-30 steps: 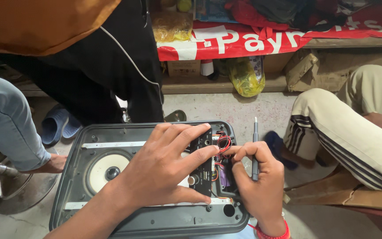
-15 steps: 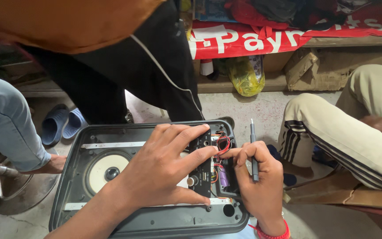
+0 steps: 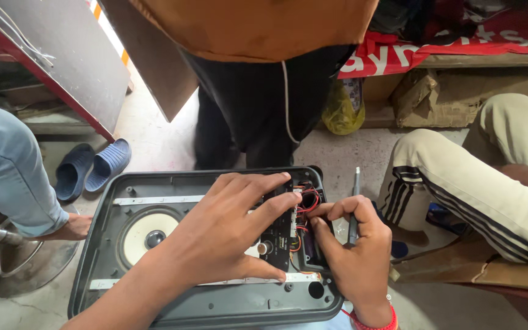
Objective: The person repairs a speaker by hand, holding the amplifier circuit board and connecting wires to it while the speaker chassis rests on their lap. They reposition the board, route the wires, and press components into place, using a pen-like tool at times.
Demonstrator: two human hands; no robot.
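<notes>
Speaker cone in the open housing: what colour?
Cream-white speaker cone with a dark centre cap, in the head view.

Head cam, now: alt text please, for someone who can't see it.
Two bare hands work inside an open grey speaker housing: the left hand presses on the black circuit board, and the right hand holds a screwdriver while pinching at the red wires. Other people's legs surround it.
</notes>
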